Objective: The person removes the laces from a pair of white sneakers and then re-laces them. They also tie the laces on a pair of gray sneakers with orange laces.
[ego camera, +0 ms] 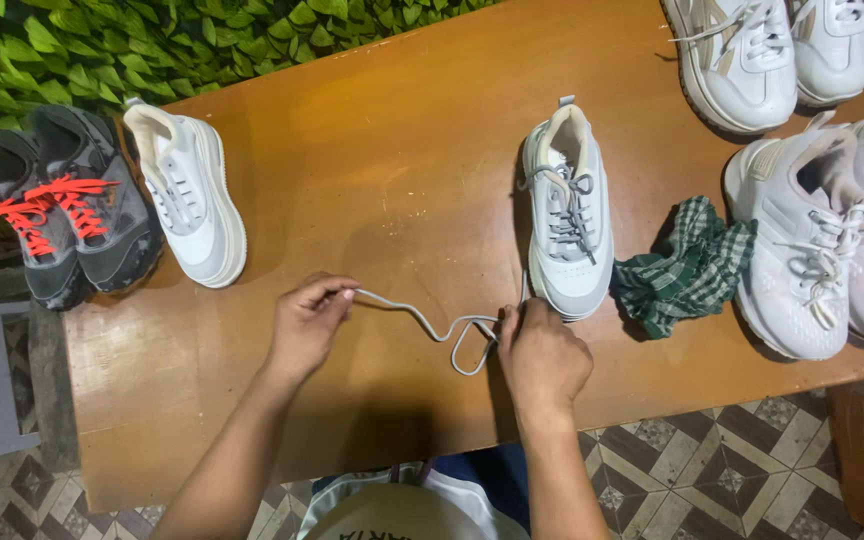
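lace (422,318): grey-white shoelace, loose on the tabletop (372,180), strung between both sets of fingers; long axis roughly side to side, wavy, with a small loop sagging just left of the right hand

left hand (304,325): pinching the far-left end of the lace, fingers (337,290) curled shut around it, tip raised a bit off the wood; rest of the lace trails off to the right from there

right hand (542,355): knuckles up, fingers tucked under and closed on the other end of the lace, right by the loop; can't quite see the pinch itself since the back of the hand hides it

nearest shoe: white and grey sneaker (569,215), just beyond the right fingers, toe pointing back toward the body, heel away; already carrying a grey lace through its eyelets; toe nearly touching the right hand, well apart from the left

closer hand: right one, easily; left would have to cross the whole lace to get there

arm pose: both forearms coming in from the bottom edge, angled inward in a loose V, wrists low over the tabletop

off to the right of the right fingers: crumpled green checked cloth (687,268), then a pair of white sneakers (822,240), two more white ones (767,55) further back

off to the left of the left fingers: single white sneaker (190,195) and a dark grey pair with orange-red laces (67,215), well apart from the lace
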